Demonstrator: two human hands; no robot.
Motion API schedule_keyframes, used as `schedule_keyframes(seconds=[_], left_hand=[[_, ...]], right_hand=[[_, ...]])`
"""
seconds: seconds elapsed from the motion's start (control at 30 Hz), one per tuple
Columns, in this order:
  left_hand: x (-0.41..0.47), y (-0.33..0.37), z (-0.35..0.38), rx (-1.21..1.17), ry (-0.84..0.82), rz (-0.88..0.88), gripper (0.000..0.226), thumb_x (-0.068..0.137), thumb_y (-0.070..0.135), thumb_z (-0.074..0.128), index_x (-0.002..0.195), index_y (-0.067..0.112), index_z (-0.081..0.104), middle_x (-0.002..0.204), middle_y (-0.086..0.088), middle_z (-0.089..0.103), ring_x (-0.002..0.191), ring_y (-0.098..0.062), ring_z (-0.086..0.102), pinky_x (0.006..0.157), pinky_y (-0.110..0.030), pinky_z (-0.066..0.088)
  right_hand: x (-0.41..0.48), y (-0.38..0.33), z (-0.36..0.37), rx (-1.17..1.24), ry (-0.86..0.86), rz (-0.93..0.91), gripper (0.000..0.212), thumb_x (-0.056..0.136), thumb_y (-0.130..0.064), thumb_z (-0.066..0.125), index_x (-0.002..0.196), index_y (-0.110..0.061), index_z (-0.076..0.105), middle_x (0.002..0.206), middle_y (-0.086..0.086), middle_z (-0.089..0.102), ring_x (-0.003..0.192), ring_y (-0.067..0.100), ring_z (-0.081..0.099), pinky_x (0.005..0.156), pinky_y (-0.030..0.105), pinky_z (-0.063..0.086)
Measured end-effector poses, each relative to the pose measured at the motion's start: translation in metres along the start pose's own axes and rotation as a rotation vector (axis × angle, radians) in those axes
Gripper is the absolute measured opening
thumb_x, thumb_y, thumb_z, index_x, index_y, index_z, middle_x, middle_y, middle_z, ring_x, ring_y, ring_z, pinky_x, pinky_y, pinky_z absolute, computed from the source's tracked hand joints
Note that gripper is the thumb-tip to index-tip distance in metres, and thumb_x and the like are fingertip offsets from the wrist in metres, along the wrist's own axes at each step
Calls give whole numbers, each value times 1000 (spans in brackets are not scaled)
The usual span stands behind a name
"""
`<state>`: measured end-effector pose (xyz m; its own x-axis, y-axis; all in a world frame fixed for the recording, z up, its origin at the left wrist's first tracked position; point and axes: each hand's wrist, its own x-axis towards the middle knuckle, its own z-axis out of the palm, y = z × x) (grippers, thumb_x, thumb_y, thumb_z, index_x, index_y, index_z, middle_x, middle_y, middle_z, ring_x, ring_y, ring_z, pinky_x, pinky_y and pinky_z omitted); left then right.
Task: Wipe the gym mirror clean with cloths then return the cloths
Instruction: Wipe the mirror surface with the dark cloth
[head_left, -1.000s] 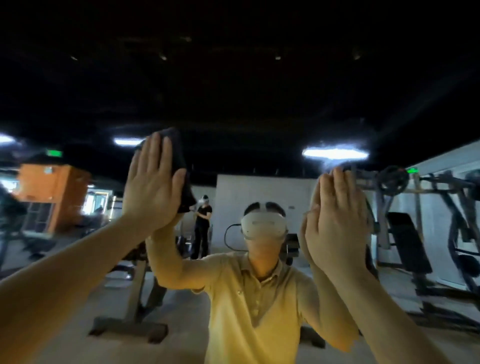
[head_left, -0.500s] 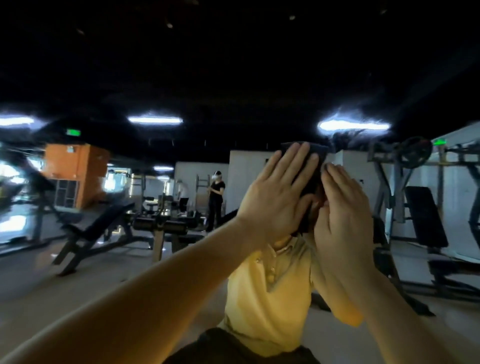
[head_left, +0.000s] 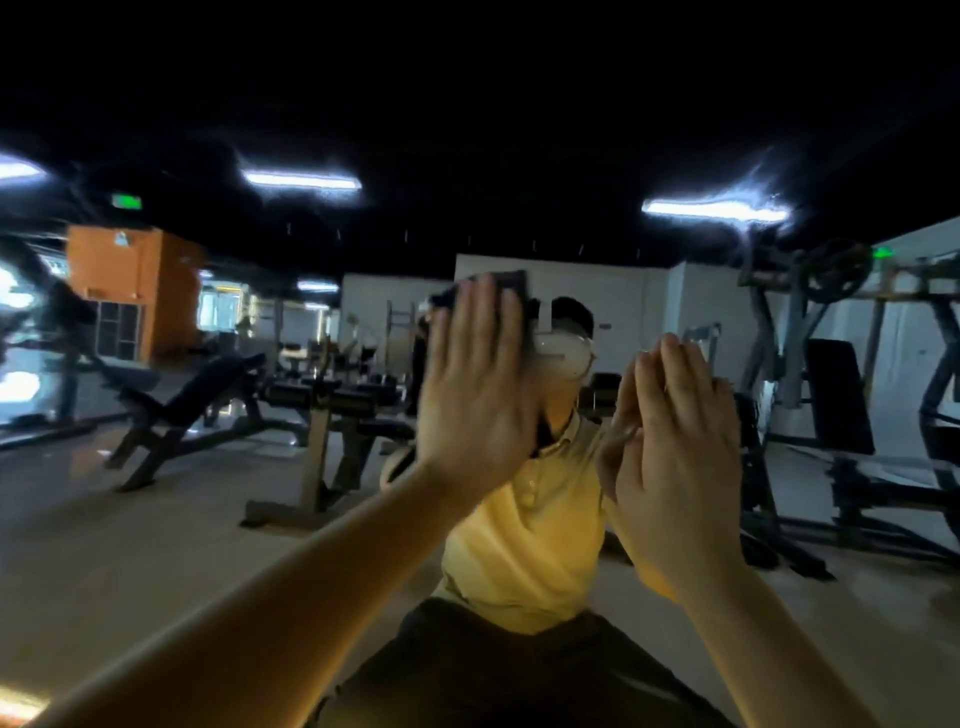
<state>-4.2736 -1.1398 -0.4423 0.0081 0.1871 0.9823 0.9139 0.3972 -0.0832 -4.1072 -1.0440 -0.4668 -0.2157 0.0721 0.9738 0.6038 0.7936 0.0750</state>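
The gym mirror (head_left: 156, 545) fills the view and reflects the room and me in a yellow shirt (head_left: 524, 535). My left hand (head_left: 478, 395) lies flat against the glass at centre, pressing a dark cloth (head_left: 498, 283) whose top edge sticks out above my fingertips. My right hand (head_left: 675, 447) is flat on the glass just to the right, fingers together. A dark edge (head_left: 748, 431) beside it looks like a second cloth, mostly hidden under the palm. The two hands are a short gap apart.
Everything else is reflection: an incline bench (head_left: 197, 389) and a rack (head_left: 332, 415) at left, a weight machine (head_left: 831, 364) at right, an orange block (head_left: 135, 291) far left, ceiling lights above. The glass is streaky around the lights.
My left hand swept its cloth from the upper left to the centre beside the right hand, then back a little to the left. The right hand stayed roughly in place.
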Motion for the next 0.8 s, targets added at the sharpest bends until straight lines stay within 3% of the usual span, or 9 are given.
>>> schedule_keyframes(seconds=[0.1,0.23,0.37,0.47,0.57,0.63,0.73,0.8], left_hand=[[-10,69,14,-18,-115,242,68,112,42,20,167,5,3,174,-19,-4,162,-32,-9,132,-51,4],[-22,19,4,61,-117,362,65,113,43,16,167,9,3,175,-16,-4,162,-28,-8,132,-48,3],[-70,-105,-15,70,-80,-11,70,111,48,19,168,10,5,175,-16,-1,163,-27,-5,132,-47,0],[-100,-132,-22,45,-56,-203,70,111,44,18,166,2,9,174,-23,5,162,-35,2,130,-57,9],[-101,-78,-7,-21,-12,-211,71,109,40,23,165,-2,12,173,-25,6,162,-37,3,130,-57,8],[-103,-19,9,-59,-46,-84,70,110,41,24,166,0,10,174,-23,2,162,-36,0,131,-55,5],[-117,65,28,-67,-160,178,66,113,40,18,167,3,10,174,-21,-1,162,-34,-2,131,-50,-2],[-122,81,29,-56,-198,303,63,113,39,15,167,6,12,175,-19,0,163,-31,-3,132,-47,-4]], right_hand=[[-2,5,-3,80,19,18,63,98,-16,25,158,0,37,168,16,31,158,30,23,128,53,20],[-16,8,-6,99,44,-24,58,99,-11,29,152,5,45,165,19,36,156,34,28,124,60,28],[-33,-1,1,53,24,-2,59,97,-14,31,153,1,44,167,18,31,158,33,23,124,60,25],[-54,-6,2,28,24,74,61,97,-15,34,156,-3,42,169,21,25,158,36,20,124,62,23],[-80,-8,1,29,-7,136,64,98,-23,32,161,-7,36,171,21,18,159,37,16,124,61,23],[-92,-4,2,46,-40,105,65,99,-23,36,162,-6,31,171,19,17,160,36,13,124,61,24],[-103,11,3,92,-69,24,70,101,-13,59,163,-7,28,172,16,18,161,31,11,127,58,21],[-106,20,2,114,-67,-12,59,104,-13,44,161,-7,31,172,13,20,161,27,12,126,58,22]])
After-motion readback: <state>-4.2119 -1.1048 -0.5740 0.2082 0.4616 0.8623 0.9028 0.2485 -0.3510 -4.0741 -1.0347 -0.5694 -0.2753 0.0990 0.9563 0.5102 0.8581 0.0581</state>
